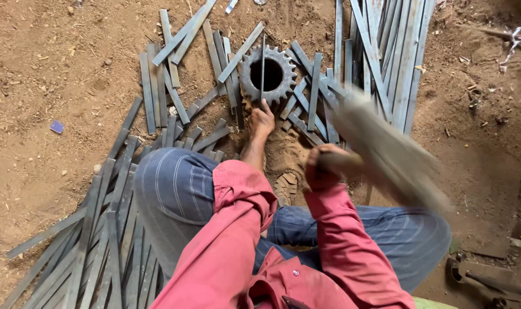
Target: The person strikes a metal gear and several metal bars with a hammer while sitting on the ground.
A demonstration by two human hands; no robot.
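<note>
Left grip [261, 121] pinches the strip [263, 66] on the gear [268, 75]; my right grip [319, 167] holds the blurred hammer [386, 151], and a stray blow could crush my fingers.

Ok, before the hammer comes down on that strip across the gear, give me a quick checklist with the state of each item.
1. Thin metal strip lies across the hole of the toothed gear: ok.
2. Left hand pins the near end of the strip: ok.
3. Left fingers clear of the gear's hole: ok, they sit at its near rim.
4. Right hand has a firm grip on the hammer: cannot tell, motion blur.
5. Gear sits flat on the dirt ground: cannot tell, loose flat bars crowd its edges.
6. Legs out of the swing path: not ok, the hammer passes just above the right leg.
</note>
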